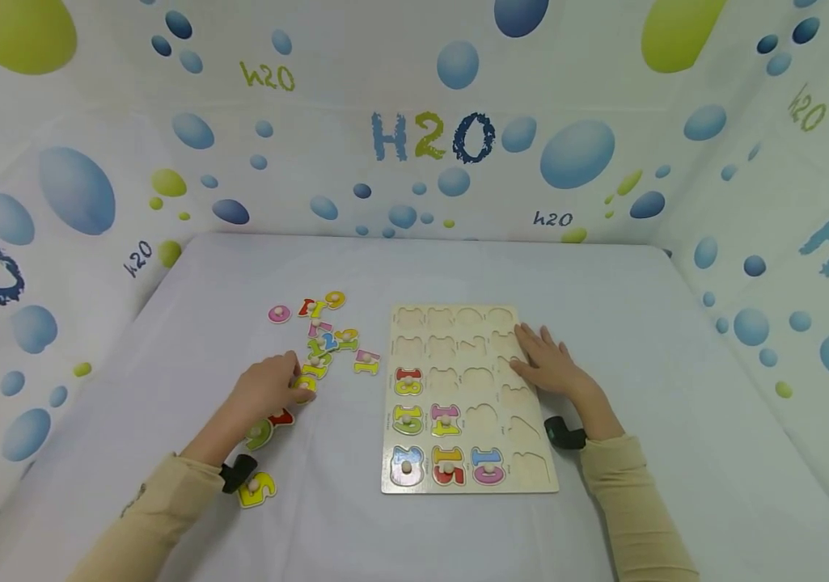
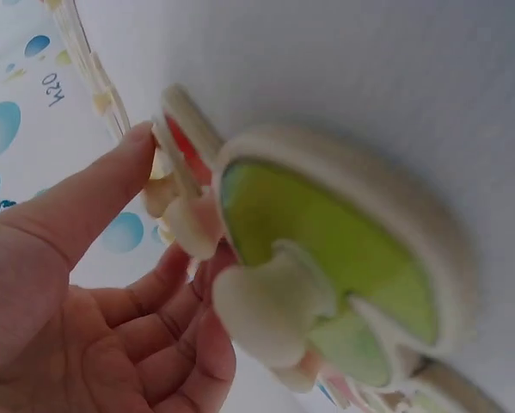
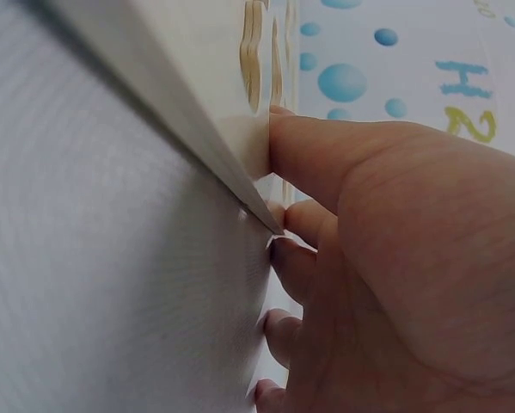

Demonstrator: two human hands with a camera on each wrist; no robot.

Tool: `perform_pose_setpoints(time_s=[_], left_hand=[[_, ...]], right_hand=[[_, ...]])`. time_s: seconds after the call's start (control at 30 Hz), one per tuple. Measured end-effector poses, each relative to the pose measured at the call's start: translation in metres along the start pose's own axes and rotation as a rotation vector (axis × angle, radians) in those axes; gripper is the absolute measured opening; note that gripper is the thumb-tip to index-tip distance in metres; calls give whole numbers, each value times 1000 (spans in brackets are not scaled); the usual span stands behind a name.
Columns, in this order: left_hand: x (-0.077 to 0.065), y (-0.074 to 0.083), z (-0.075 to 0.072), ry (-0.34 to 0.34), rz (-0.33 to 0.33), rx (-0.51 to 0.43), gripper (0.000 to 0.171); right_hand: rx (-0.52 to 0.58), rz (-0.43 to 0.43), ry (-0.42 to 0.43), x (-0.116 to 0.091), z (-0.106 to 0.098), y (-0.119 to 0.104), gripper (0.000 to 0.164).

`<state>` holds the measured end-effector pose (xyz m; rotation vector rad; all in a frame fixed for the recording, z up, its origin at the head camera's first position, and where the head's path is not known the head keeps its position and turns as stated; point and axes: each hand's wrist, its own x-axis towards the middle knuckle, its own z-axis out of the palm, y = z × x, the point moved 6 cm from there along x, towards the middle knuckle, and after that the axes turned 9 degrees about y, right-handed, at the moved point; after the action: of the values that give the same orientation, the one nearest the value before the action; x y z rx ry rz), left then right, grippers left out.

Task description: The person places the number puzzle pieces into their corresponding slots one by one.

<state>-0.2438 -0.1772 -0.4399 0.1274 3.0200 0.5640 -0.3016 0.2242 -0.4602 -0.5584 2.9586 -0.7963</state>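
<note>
My left hand (image 1: 263, 390) is over the loose wooden number pieces left of the board. Its thumb and index finger pinch a yellow number piece (image 1: 305, 383), partly covered by the fingers. Under the wrist lie a green piece (image 2: 326, 249) with a pale peg and a red piece (image 1: 282, 417). My right hand (image 1: 551, 362) lies with spread fingers on the right edge of a wooden puzzle board (image 1: 458, 477). In the right wrist view, the thumb (image 3: 317, 155) is on the board's face and the other fingers are beside its edge.
Several pegged number pieces fill recesses at the board's lower left, among them a blue eight (image 1: 407, 466). Loose pieces trail up the left side to an orange one (image 1: 336, 300). A pink piece (image 1: 279, 314) lies apart, and a yellow one (image 1: 257, 490) is by the left wrist.
</note>
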Motion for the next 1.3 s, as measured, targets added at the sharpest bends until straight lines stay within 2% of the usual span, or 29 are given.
perform_pose_setpoints(time_s=[0.13, 0.3, 0.4, 0.5, 0.6, 0.77, 0.93, 1.1, 1.3], left_hand=[[-6, 4, 0, 41, 22, -22, 43], [-14, 20, -6, 100, 133, -34, 35], [-18, 35, -14, 135, 209, -29, 29], [-15, 56, -21, 137, 259, -64, 29], [-5, 81, -20, 85, 323, -162, 29], [25, 125, 1, -94, 406, -331, 29], [52, 165, 34, -214, 482, -409, 29], [68, 194, 60, -255, 522, -428, 28], [76, 210, 77, -261, 573, -363, 26]], right_hand=[[-5, -3, -2, 2, 0, -1, 67], [-3, -6, -3, 2, 1, -3, 67], [-4, -5, -7, 3, 2, -4, 67], [3, -8, -6, 2, 1, -6, 66], [12, -6, -3, 2, -1, -7, 66], [7, 6, -4, 2, -2, -4, 67], [6, 14, -5, 0, -1, -1, 67], [-3, 15, -6, 0, 0, -2, 67], [-21, 24, -16, 0, 1, -3, 67]])
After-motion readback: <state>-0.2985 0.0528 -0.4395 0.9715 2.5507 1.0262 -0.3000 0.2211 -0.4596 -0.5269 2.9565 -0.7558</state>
